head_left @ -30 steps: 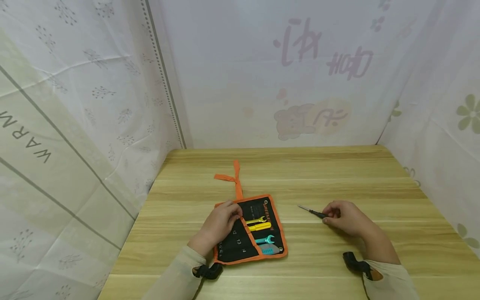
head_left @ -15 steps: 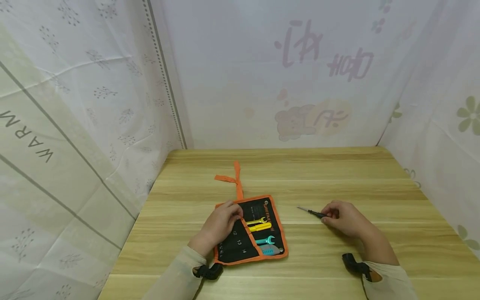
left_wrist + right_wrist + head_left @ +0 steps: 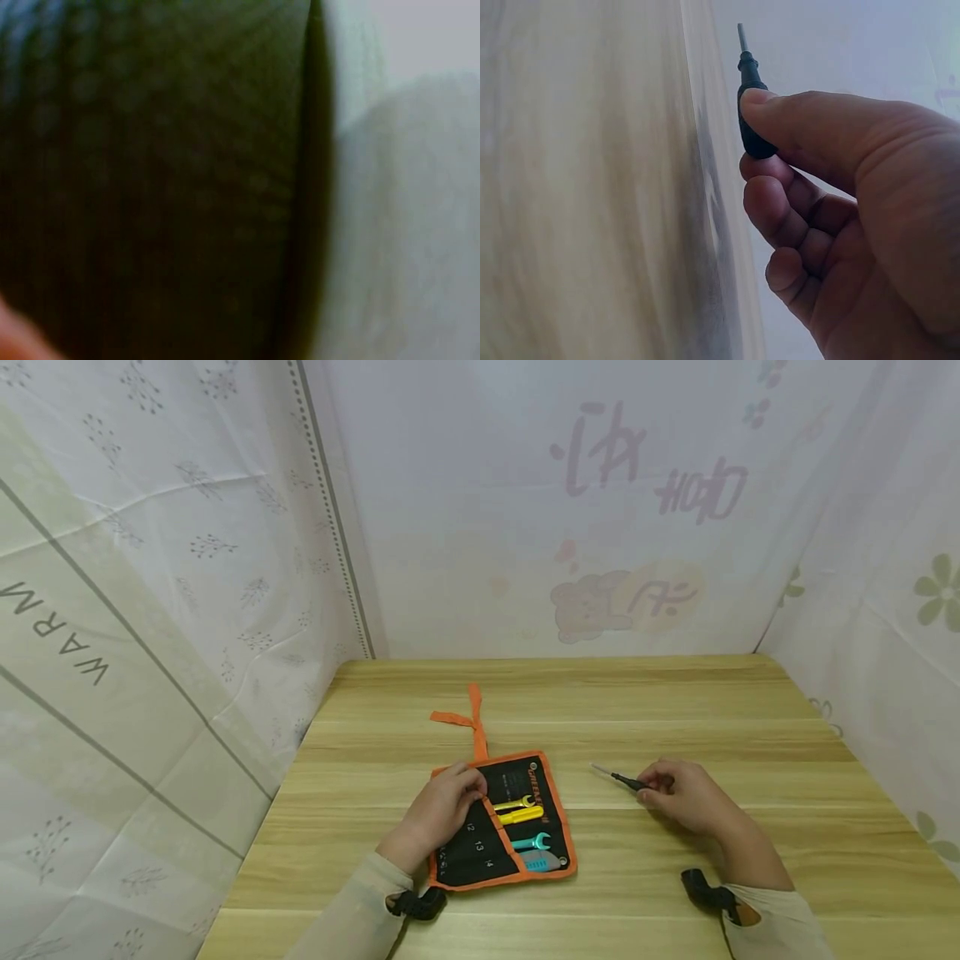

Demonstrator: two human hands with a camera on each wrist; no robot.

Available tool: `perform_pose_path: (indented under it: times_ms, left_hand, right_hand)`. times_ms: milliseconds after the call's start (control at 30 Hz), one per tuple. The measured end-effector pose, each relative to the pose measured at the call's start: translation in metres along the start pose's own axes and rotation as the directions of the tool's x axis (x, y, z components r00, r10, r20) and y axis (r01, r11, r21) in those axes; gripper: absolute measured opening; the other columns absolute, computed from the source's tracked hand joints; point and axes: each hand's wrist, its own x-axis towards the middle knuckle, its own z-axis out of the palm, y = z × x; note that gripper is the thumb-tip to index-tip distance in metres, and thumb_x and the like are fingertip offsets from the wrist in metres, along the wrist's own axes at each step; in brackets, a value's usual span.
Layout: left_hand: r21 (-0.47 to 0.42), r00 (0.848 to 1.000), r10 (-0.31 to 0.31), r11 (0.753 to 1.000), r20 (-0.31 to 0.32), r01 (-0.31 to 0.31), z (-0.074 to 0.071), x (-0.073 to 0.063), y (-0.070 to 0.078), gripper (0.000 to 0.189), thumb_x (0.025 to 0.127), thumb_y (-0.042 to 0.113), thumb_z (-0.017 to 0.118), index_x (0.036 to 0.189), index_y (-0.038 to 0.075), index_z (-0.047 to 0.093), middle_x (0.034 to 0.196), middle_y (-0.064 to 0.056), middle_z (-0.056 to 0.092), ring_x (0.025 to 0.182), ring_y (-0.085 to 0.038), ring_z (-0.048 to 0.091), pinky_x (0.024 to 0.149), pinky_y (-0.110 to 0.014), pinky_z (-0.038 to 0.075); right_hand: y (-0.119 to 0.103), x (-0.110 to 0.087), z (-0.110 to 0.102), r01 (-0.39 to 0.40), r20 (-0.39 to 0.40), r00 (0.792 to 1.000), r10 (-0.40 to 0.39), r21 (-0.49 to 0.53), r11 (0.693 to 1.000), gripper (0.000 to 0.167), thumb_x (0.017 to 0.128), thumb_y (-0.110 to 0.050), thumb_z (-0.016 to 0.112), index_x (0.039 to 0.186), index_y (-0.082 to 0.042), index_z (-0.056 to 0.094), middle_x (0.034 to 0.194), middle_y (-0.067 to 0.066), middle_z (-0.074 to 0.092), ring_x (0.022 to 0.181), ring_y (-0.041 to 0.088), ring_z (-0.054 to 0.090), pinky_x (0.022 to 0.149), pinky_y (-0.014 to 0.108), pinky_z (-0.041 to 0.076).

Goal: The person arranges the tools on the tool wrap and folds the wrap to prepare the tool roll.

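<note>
My right hand (image 3: 686,793) pinches a small screwdriver (image 3: 628,782) by its black handle between thumb and fingers. The thin metal shaft points left, toward a black tool pouch (image 3: 517,777) with orange trim that lies flat. In the right wrist view the screwdriver (image 3: 753,127) shows its short shaft upward, with the thumb on the handle. My left hand (image 3: 446,802) grips the orange pocket edge of the pouch with curled fingers. Out of the pocket stick a yellow wrench (image 3: 517,803), a yellow handle (image 3: 521,815), a teal wrench (image 3: 531,842) and a grey-and-teal tool (image 3: 542,860).
Orange tie straps (image 3: 476,718) stretch from the pouch's far edge across the wooden table (image 3: 637,710). Patterned curtains (image 3: 480,527) hang behind the table and on both sides. Black wrist cameras (image 3: 705,893) sit at both cuffs. The left wrist view is dark and blurred.
My right hand has shifted slightly left with the screwdriver, and its tip has moved a little closer to the pouch. My left hand and the pouch have stayed in place.
</note>
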Motion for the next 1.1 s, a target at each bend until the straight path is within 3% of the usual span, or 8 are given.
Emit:
perform_pose_path:
  times_ms: [267,700,1100]
  left_hand:
    - [0.003,1.000,-0.002,1.000,-0.005,0.002,0.001,0.000,0.000,0.014,0.102,0.008,0.070,0.102,0.022,0.068,0.099,0.010,0.058,0.083,-0.006,0.058,0.075,-0.029,0.055]
    - [0.006,1.000,0.003,1.000,-0.014,-0.002,0.000,0.000,0.002,0.014,0.102,0.007,0.070,0.101,0.021,0.068,0.099,0.010,0.059,0.083,-0.006,0.059,0.075,-0.029,0.055]
    - [0.005,1.000,0.000,1.000,-0.015,0.000,0.001,0.000,0.001,0.015,0.101,0.006,0.070,0.101,0.021,0.067,0.098,0.010,0.058,0.083,-0.006,0.059,0.074,-0.029,0.055]
  right_hand:
    - [-0.002,0.002,0.001,0.008,-0.014,1.000,-0.008,0.024,1.000,0.012,0.094,-0.017,0.081,0.105,-0.014,0.077,0.088,-0.004,0.063,0.078,0.016,0.059,0.064,0.029,0.050]
    - [-0.012,0.009,0.006,0.105,-0.075,0.992,-0.106,-0.017,0.994,0.014,0.093,-0.012,0.082,0.105,-0.019,0.078,0.089,-0.010,0.064,0.079,0.012,0.060,0.065,0.029,0.050]
    - [-0.027,0.016,0.010,0.125,-0.046,0.991,-0.127,-0.032,0.992,0.013,0.095,-0.015,0.081,0.106,-0.020,0.078,0.091,-0.012,0.064,0.080,0.011,0.060,0.062,0.029,0.050]
